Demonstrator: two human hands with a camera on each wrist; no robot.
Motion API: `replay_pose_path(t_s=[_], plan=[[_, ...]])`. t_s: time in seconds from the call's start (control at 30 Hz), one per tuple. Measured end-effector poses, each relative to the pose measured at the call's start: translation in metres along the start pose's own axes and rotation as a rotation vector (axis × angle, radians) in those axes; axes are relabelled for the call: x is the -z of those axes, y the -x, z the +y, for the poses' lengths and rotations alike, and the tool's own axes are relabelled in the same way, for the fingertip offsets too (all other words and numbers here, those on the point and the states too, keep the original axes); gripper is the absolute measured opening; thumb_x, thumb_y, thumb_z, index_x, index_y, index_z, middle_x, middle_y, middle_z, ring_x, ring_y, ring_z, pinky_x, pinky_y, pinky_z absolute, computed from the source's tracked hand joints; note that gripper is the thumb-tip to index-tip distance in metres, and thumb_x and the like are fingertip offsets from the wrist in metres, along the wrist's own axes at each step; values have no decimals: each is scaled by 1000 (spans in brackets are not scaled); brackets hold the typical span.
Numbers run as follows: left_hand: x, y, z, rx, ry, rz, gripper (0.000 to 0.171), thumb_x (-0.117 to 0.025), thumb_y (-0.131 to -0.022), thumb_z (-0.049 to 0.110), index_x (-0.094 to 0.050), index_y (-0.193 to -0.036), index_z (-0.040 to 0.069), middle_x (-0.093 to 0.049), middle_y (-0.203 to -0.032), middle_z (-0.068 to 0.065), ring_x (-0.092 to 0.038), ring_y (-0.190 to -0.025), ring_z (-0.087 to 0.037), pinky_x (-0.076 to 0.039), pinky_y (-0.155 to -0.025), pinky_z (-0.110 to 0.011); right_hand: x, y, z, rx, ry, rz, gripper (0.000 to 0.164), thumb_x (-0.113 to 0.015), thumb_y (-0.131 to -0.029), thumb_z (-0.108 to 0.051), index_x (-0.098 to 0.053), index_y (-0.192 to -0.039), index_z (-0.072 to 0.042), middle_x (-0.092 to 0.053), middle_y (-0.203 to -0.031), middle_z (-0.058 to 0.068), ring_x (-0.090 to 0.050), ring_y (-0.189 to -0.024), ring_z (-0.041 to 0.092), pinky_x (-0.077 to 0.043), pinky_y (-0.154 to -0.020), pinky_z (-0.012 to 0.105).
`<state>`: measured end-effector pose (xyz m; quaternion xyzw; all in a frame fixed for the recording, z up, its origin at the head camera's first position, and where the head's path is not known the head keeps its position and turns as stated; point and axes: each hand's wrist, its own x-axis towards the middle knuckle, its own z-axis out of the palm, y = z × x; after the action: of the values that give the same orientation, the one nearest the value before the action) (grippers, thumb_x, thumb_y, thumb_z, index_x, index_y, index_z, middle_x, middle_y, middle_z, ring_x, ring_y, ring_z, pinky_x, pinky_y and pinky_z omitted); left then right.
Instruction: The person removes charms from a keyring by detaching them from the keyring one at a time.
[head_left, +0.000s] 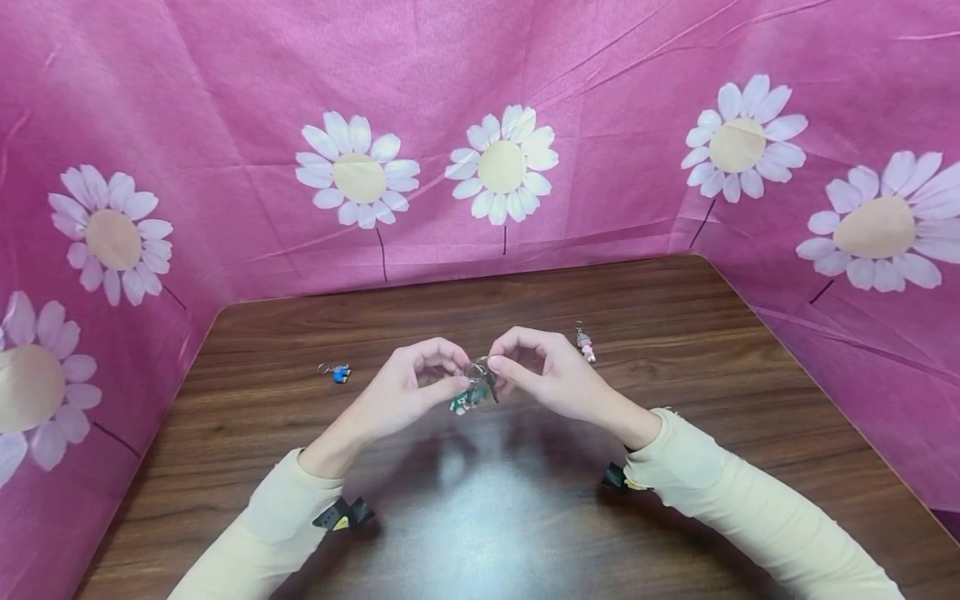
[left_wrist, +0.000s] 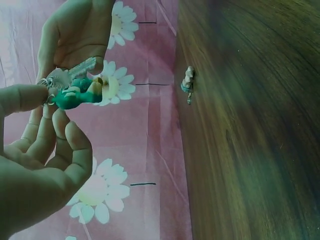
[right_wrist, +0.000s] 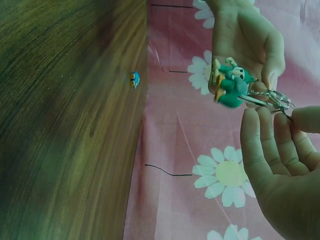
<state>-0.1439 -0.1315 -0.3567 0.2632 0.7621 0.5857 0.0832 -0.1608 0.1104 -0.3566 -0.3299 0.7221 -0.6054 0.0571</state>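
Observation:
Both hands meet over the middle of the table in the head view, at a metal key ring [head_left: 477,367]. My left hand [head_left: 416,387] pinches the ring between thumb and fingertips from the left. From the right, my right hand [head_left: 558,375] pinches it the same way. Off the ring hang a green cartoon figurine charm [left_wrist: 75,95] and a metal key [right_wrist: 256,101]; the figurine has cream and yellow parts. Several thin loops [right_wrist: 280,99] show between the fingertips in the right wrist view.
A blue figurine keychain [head_left: 341,373] lies on the wooden table [head_left: 262,467] to the left. A pink figurine keychain with a grey top [head_left: 586,345] lies beyond the right hand. Pink cloth with daisies [head_left: 247,125] walls the table at the back and sides.

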Motion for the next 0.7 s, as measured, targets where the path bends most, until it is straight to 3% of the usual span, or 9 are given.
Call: replay_pose_path(t_s=[0.27, 0.7], plan=[[0, -1, 3, 53, 24, 58, 11, -70, -94, 7, -71, -104, 3, -73, -97, -9, -71, -79, -27, -59, -76, -39, -2, 0, 1, 10, -10, -1, 3, -64, -98, -1, -67, -101, -1, -67, -84, 11, -68, -74, 28, -61, -68, 42], [-1, -1, 7, 74, 78, 46, 17, -70, -95, 9, -71, -112, 6, -74, -99, -8, -72, -85, -23, -58, -85, -47, -2, 1, 4, 65, -5, 41, 10, -64, -96, 5, -64, -105, -1, -66, -89, 10, -66, -73, 24, -60, -63, 49]])
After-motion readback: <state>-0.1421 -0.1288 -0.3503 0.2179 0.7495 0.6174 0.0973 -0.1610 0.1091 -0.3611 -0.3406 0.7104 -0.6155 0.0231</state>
